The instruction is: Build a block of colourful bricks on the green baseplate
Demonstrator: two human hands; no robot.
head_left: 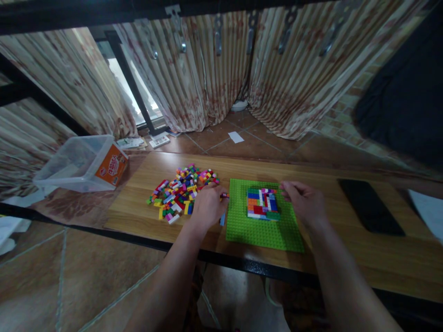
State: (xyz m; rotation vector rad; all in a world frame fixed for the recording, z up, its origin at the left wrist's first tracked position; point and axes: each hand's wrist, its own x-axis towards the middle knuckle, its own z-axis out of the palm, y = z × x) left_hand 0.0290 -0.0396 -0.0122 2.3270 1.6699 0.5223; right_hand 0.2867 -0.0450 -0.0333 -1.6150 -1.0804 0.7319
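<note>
Far left: a clear plastic box (78,177) with an orange printed label (111,167) stands open-topped beside the wood-grain surface (129,207); its contents cannot be made out. Next, a loose heap of small multicoloured plastic bricks (178,200) lies on the surface. The left hand (208,205), at the heap's right edge, has fingers bent and appears to pinch a small dark-and-red brick (224,196). Centre right: a square green studded baseplate (242,233) carries a low, roughly square multicoloured brick block (254,210). The right hand (304,202) hovers at the block's right, fingertips drawn together; whether they grip anything cannot be told. The step appears to be selecting bricks for the block; placing one would call for aligning its studs, then pressing.
</note>
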